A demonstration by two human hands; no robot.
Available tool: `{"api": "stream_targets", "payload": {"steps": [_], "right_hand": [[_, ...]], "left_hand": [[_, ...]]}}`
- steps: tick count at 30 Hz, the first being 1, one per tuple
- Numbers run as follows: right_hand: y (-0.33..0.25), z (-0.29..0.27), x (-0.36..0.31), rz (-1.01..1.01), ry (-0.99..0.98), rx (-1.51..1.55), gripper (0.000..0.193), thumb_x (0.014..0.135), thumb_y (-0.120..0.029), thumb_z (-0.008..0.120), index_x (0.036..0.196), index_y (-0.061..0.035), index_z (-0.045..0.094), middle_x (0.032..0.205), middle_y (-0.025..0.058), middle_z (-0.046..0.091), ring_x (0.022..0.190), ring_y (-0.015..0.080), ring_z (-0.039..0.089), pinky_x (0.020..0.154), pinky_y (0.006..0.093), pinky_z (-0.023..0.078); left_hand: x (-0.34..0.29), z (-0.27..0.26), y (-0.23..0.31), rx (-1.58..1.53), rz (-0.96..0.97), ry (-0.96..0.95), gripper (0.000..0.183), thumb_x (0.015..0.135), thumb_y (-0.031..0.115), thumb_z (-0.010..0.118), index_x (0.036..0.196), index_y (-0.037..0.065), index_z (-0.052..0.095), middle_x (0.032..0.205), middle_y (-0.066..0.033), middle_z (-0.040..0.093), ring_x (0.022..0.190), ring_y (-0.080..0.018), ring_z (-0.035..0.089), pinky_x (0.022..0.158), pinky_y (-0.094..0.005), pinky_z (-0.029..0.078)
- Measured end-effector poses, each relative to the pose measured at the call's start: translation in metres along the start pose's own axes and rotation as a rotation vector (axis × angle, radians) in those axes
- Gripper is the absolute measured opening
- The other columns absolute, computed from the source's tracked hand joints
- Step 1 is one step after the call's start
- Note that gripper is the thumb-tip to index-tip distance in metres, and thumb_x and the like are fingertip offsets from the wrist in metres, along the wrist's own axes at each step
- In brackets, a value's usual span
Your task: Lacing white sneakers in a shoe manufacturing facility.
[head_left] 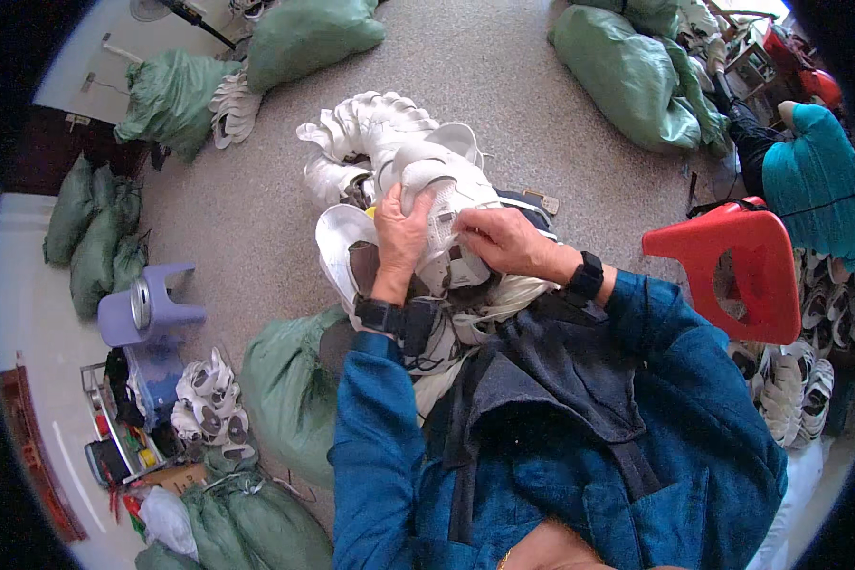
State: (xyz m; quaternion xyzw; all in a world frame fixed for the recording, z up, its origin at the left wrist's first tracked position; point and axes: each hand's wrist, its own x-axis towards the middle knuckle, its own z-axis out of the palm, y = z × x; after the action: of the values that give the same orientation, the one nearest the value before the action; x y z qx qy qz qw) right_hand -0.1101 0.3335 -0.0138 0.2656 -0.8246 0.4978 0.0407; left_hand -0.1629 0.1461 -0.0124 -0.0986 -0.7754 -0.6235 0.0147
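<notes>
White shoe [454, 186], smooth curved panels, tiny perforations [443, 225], both hands [404, 233] on it

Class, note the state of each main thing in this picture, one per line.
Left hand, gripping the white shoe
Right hand, fingers curled at the shoe
White shoe, held; lacing unclear
Pale shoes, overlapping row
Red stool, upright, unoccupied
Purple stool, upright
Upper-right green sack, bulging, lying down

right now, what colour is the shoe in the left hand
White; the shoe in the left hand shows best in the head view.
</notes>
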Motion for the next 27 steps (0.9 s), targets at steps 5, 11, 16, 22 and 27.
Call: {"api": "stream_targets", "payload": {"steps": [5, 11, 16, 22, 27], "right_hand": [[0.006, -0.004, 0.011, 0.366, -0.069, 0.41, 0.02, 0.097, -0.022, 0.063, 0.098, -0.002, 0.066, 0.073, -0.0019, 0.056, 0.069, 0.0084, 0.052, 0.06, 0.0267, 0.043], [0.018, -0.005, 0.0, 0.456, 0.015, 0.582, 0.022, 0.101, -0.026, 0.061, 0.099, -0.0046, 0.066, 0.075, -0.0084, 0.053, 0.067, 0.0015, 0.046, 0.056, 0.0198, 0.037], [0.025, -0.002, -0.002, 0.467, 0.037, 0.623, 0.02, 0.101, -0.023, 0.06, 0.102, -0.0041, 0.064, 0.076, -0.0058, 0.058, 0.061, 0.0028, 0.05, 0.054, 0.0197, 0.04], [0.004, -0.019, -0.002, 0.554, -0.007, 0.772, 0.018, 0.1, -0.019, 0.06, 0.103, -0.0024, 0.065, 0.085, 0.001, 0.069, 0.06, 0.0051, 0.059, 0.053, 0.0193, 0.046], [0.017, -0.017, -0.011, 0.559, -0.014, 0.646, 0.015, 0.097, -0.016, 0.063, 0.099, -0.0016, 0.066, 0.081, -0.0015, 0.065, 0.064, 0.0053, 0.059, 0.058, 0.0211, 0.048]], "left_hand": [[-0.004, -0.019, -0.007, -0.056, -0.004, -0.017, 0.044, 0.088, 0.006, 0.071, 0.128, -0.001, 0.055, 0.112, -0.0087, 0.069, 0.1, -0.018, 0.065, 0.089, -0.0314, 0.052], [-0.024, -0.036, 0.021, -0.141, -0.017, -0.312, 0.051, 0.086, 0.001, 0.07, 0.136, 0.006, 0.057, 0.122, -0.0085, 0.068, 0.109, -0.0182, 0.063, 0.096, -0.0307, 0.05], [-0.034, -0.023, 0.054, 0.269, 0.01, -0.528, 0.036, 0.083, 0.002, 0.071, 0.119, 0.006, 0.071, 0.114, -0.0087, 0.072, 0.109, -0.0149, 0.064, 0.099, -0.0288, 0.047], [-0.028, -0.027, 0.028, 0.153, -0.112, -0.326, 0.036, 0.081, 0.002, 0.067, 0.116, 0.001, 0.07, 0.111, -0.0113, 0.073, 0.105, -0.0179, 0.066, 0.095, -0.0292, 0.049], [-0.026, -0.017, 0.035, 0.15, -0.117, -0.357, 0.037, 0.078, 0.006, 0.075, 0.114, -0.001, 0.07, 0.108, -0.0085, 0.073, 0.102, -0.0152, 0.065, 0.093, -0.028, 0.049]]}}
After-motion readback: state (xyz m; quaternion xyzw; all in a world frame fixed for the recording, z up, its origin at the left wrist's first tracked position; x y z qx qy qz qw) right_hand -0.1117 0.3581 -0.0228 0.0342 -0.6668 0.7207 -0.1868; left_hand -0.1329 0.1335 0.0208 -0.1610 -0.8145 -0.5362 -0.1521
